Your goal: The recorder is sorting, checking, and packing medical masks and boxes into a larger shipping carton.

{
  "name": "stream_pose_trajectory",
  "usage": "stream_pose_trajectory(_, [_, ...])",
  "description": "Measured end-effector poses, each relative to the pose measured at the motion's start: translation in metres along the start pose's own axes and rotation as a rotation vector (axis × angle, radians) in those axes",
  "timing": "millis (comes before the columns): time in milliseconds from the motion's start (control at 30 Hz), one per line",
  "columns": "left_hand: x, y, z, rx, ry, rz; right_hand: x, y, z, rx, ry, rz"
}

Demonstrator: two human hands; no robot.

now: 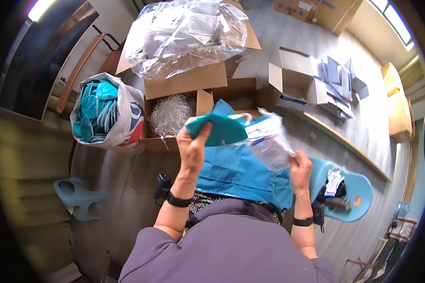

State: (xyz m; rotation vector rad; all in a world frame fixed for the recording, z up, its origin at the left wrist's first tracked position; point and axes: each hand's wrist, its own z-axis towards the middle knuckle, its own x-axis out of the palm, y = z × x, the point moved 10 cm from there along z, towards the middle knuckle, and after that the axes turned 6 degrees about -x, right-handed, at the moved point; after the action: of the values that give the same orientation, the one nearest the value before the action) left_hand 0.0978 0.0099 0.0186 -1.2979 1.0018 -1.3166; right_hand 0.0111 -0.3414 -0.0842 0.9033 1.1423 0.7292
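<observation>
Left hand (192,144): thumb and fingers clamped on a flat teal fabric piece (224,128), held raised above a blue cloth (241,170) spread over the lap. Right hand (301,172): fingers pinched on the lower right edge of a clear plastic bag with a white printed area (270,141), motion-blurred, at the teal piece's right end; whether they touch, cannot tell. Beyond the left hand: brown cardboard box (152,143) of white stringy coils (171,114); left of it, white sack (133,101) filled with teal fabric pieces (99,111). Beside the right forearm: light-blue plastic stool (361,186).
</observation>
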Motion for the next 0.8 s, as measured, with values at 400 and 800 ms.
stream_pose_trajectory(400, [0.022, 0.178, -0.066, -0.773, 0.152, -0.441, -0.062, -0.103, 0.137, 0.307, -0.315, 0.033])
stream_pose_trajectory(800, [-0.007, 0.177, -0.067, -0.527, 0.254, 0.01, 0.262, 0.161, 0.401, 0.039, 0.52, 0.962])
